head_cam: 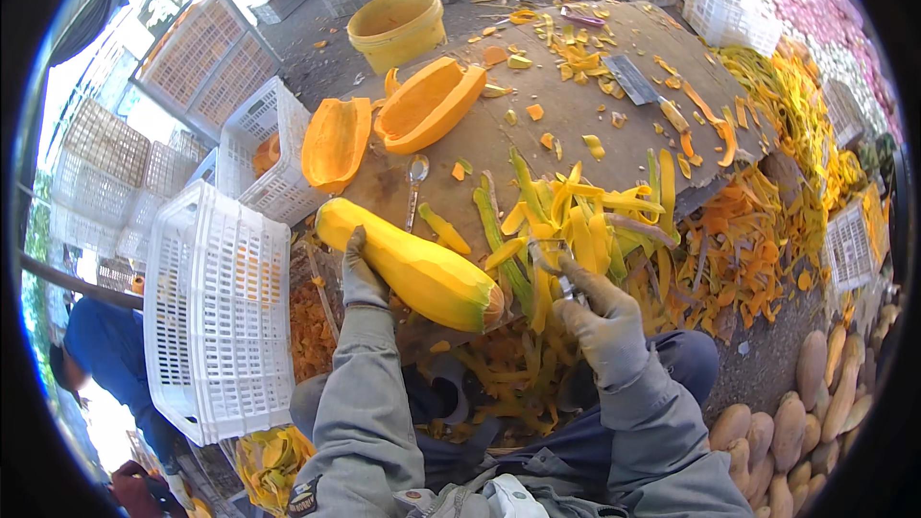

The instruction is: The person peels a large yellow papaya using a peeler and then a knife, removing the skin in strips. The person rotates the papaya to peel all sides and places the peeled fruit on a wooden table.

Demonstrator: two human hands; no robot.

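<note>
My gloved left hand grips a long peeled squash near its far left end. The squash is bright yellow, with greenish patches and a tan tip at its lower right end. In my gloved right hand is a metal peeler, held just to the right of the squash and apart from it. Long yellow and green peel strips pile up under and beyond the peeler. A metal spoon lies behind the squash. Two hollowed orange squash halves rest farther back on the board.
The work board bears scraps and a cleaver. A yellow bucket stands behind it. White plastic crates line the left, near a person in blue. Peel heaps and whole squashes lie at right.
</note>
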